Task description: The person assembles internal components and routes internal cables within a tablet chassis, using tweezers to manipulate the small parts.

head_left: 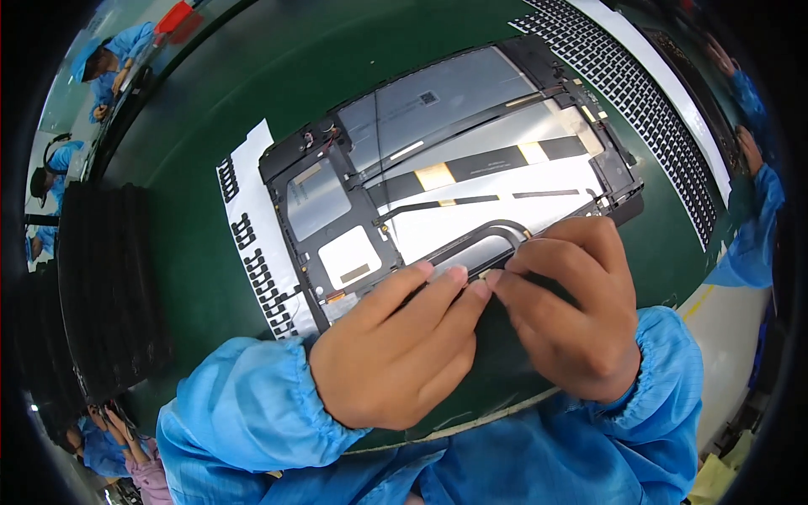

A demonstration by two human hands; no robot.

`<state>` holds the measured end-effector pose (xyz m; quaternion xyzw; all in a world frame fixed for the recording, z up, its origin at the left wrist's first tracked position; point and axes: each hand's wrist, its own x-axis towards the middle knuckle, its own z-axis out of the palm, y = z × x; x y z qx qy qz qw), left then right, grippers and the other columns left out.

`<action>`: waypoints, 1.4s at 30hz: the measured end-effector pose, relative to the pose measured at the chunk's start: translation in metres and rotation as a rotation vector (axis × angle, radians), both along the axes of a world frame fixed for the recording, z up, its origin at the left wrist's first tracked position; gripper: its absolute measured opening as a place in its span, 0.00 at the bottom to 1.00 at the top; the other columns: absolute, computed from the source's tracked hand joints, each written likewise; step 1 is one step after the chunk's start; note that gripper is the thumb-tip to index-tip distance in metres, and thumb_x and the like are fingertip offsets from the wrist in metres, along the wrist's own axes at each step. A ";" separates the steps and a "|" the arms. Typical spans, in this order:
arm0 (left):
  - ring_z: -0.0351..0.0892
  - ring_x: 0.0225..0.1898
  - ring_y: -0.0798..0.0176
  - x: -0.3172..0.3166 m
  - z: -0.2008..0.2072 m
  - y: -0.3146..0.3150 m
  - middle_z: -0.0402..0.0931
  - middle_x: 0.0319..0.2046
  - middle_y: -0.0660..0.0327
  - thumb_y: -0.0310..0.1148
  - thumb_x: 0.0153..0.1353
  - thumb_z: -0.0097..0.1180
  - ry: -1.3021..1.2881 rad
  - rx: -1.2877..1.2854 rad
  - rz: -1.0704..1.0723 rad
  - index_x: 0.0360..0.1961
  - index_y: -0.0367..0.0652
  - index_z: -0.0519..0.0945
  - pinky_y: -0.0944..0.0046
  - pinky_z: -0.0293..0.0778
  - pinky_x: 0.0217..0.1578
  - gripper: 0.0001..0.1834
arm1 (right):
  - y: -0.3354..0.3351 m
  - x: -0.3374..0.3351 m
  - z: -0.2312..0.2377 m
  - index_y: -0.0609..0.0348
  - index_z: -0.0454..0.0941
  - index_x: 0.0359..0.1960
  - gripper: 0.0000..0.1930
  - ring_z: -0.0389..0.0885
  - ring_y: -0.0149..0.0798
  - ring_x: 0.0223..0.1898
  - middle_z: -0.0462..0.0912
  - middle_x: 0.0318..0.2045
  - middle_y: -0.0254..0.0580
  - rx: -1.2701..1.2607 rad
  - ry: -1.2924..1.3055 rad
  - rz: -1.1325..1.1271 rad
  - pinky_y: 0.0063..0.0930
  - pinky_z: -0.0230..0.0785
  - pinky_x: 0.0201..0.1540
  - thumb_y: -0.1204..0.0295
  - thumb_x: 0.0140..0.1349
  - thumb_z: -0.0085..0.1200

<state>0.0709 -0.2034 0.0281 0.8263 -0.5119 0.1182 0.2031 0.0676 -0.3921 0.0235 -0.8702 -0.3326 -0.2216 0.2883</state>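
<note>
The opened flat panel assembly with a black frame and silvery back plates (454, 160) lies across the middle of the dark green bench mat (252, 76), its near edge right under both hands. Left hand (396, 345) comes in palm down, fingers together and stretched forward, tips pressing at the near edge of the frame. Right hand (568, 307) curls in, fingertips meeting the left's, pinching a thin black curved cable strip (480, 236) there. Black ribbons cross the plates; white sheet of small black pads (252, 244) sits at the panel's left end.
</note>
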 end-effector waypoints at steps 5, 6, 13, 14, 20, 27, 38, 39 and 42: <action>0.75 0.38 0.50 0.007 0.002 0.001 0.74 0.36 0.48 0.20 0.39 0.54 0.099 -0.041 -0.003 0.27 0.33 0.74 0.55 0.70 0.40 0.10 | 0.001 0.002 -0.002 0.63 0.74 0.23 0.12 0.69 0.42 0.28 0.71 0.25 0.41 0.041 0.078 -0.063 0.29 0.63 0.30 0.84 0.30 0.55; 0.74 0.36 0.50 0.006 0.004 0.003 0.73 0.34 0.49 0.19 0.38 0.54 0.104 -0.068 0.021 0.29 0.32 0.74 0.57 0.70 0.38 0.12 | 0.002 0.001 -0.002 0.63 0.74 0.23 0.12 0.69 0.42 0.28 0.71 0.25 0.41 0.042 0.091 -0.058 0.29 0.63 0.30 0.84 0.30 0.55; 0.73 0.31 0.53 0.009 0.004 0.003 0.72 0.30 0.52 0.17 0.35 0.55 0.005 -0.053 0.074 0.33 0.31 0.76 0.61 0.71 0.32 0.17 | -0.001 0.002 0.002 0.62 0.75 0.25 0.13 0.68 0.40 0.28 0.71 0.24 0.40 0.023 0.121 -0.069 0.28 0.62 0.30 0.85 0.32 0.56; 0.73 0.32 0.53 0.010 0.003 0.002 0.73 0.31 0.52 0.18 0.36 0.55 -0.042 -0.048 0.048 0.33 0.31 0.76 0.60 0.71 0.33 0.17 | -0.001 0.003 0.002 0.62 0.75 0.25 0.13 0.68 0.40 0.28 0.71 0.24 0.40 0.029 0.122 -0.071 0.28 0.62 0.30 0.85 0.32 0.56; 0.73 0.35 0.54 0.005 0.010 -0.002 0.72 0.33 0.52 0.26 0.39 0.52 -0.091 0.125 0.028 0.33 0.32 0.77 0.60 0.72 0.33 0.16 | -0.002 0.001 0.000 0.61 0.75 0.25 0.13 0.68 0.40 0.28 0.71 0.24 0.40 0.047 0.129 -0.076 0.28 0.61 0.30 0.83 0.32 0.56; 0.73 0.34 0.55 0.007 0.001 -0.001 0.73 0.32 0.53 0.20 0.33 0.57 -0.087 0.055 0.071 0.32 0.32 0.77 0.63 0.71 0.31 0.18 | 0.000 0.001 -0.005 0.62 0.75 0.24 0.13 0.68 0.40 0.28 0.71 0.25 0.41 0.069 0.101 -0.077 0.28 0.62 0.30 0.83 0.30 0.56; 0.70 0.28 0.61 0.014 0.029 -0.018 0.68 0.27 0.56 0.19 0.37 0.56 0.298 0.028 0.323 0.26 0.38 0.77 0.68 0.67 0.30 0.10 | -0.003 0.000 -0.006 0.64 0.75 0.24 0.14 0.67 0.41 0.29 0.71 0.26 0.41 0.102 0.080 -0.052 0.28 0.62 0.29 0.85 0.28 0.53; 0.70 0.28 0.60 0.014 0.030 -0.020 0.68 0.27 0.56 0.19 0.36 0.57 0.288 0.045 0.326 0.25 0.39 0.77 0.67 0.67 0.30 0.10 | -0.004 -0.001 -0.005 0.64 0.75 0.25 0.15 0.67 0.41 0.29 0.71 0.27 0.41 0.106 0.109 -0.048 0.28 0.62 0.29 0.85 0.28 0.53; 0.69 0.31 0.58 0.015 0.033 -0.023 0.68 0.28 0.56 0.20 0.34 0.57 0.245 0.094 0.324 0.23 0.39 0.76 0.65 0.66 0.33 0.10 | -0.004 -0.002 -0.005 0.64 0.75 0.26 0.15 0.67 0.42 0.30 0.71 0.28 0.41 0.108 0.131 -0.036 0.29 0.62 0.30 0.85 0.28 0.52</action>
